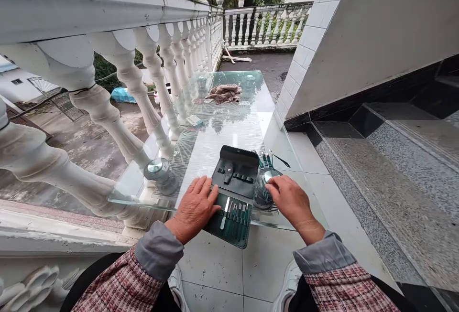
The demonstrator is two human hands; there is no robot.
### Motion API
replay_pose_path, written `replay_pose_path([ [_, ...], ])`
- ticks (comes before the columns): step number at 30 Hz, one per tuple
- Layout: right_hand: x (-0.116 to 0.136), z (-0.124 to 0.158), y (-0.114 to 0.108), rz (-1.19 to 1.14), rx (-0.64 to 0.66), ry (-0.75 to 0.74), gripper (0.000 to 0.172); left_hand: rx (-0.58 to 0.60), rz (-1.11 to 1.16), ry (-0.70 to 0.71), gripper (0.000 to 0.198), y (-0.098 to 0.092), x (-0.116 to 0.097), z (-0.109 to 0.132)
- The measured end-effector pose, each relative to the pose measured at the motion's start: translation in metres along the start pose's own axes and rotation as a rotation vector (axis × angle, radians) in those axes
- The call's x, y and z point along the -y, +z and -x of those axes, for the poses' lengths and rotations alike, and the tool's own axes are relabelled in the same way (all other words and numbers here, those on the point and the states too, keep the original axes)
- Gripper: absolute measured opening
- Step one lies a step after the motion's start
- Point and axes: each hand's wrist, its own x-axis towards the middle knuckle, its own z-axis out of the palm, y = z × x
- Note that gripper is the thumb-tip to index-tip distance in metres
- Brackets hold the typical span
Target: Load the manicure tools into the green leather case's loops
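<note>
A dark green manicure case (238, 183) lies unfolded near the front edge of the glass table (218, 142). Its lower panel holds a silver nail file (225, 213) and several slim green-handled tools (239, 216); the upper panel has loops and a small strapped flap (228, 173). My left hand (195, 207) rests flat on the case's left side, fingers stretched out, thumb over the lower panel. To the right of the case, my right hand (289, 197) is closed in a pinch; what it holds is unclear. Beyond it lie several green-handled nail clippers (265, 160) and a dark slender tool (280, 159).
A crumpled brown cloth (224, 93) and a small box (194, 121) lie farther back on the table. Round metal-topped supports (159, 176) show at its corners. A white balustrade (136, 87) runs along the left; stone steps (387, 159) rise on the right.
</note>
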Motion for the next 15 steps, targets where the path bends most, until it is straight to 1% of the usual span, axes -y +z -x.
replay_pose_path([
  [3, 0.002, -0.002, 0.002, 0.002, 0.001, 0.003, 0.014, 0.005, -0.048, -0.032, 0.048, -0.001, 0.003, 0.001],
  [5, 0.000, -0.003, 0.002, -0.011, 0.013, 0.016, 0.013, 0.004, -0.045, -0.040, 0.049, -0.003, 0.003, 0.001],
  [7, -0.003, -0.005, 0.000, -0.017, 0.033, 0.028, 0.013, 0.029, -0.033, -0.033, 0.047, -0.004, 0.002, 0.001],
  [11, -0.008, -0.005, -0.003, 0.048, 0.057, 0.002, 0.013, 0.103, -0.026, -0.017, 0.029, -0.003, 0.001, 0.001],
  [13, -0.010, -0.004, -0.004, 0.083, 0.064, -0.022, 0.014, 0.106, -0.027, -0.020, 0.021, -0.001, 0.001, 0.002],
  [15, -0.012, -0.003, -0.005, 0.134, 0.057, -0.046, 0.017, 0.103, -0.033, -0.024, 0.019, 0.001, 0.001, 0.002],
])
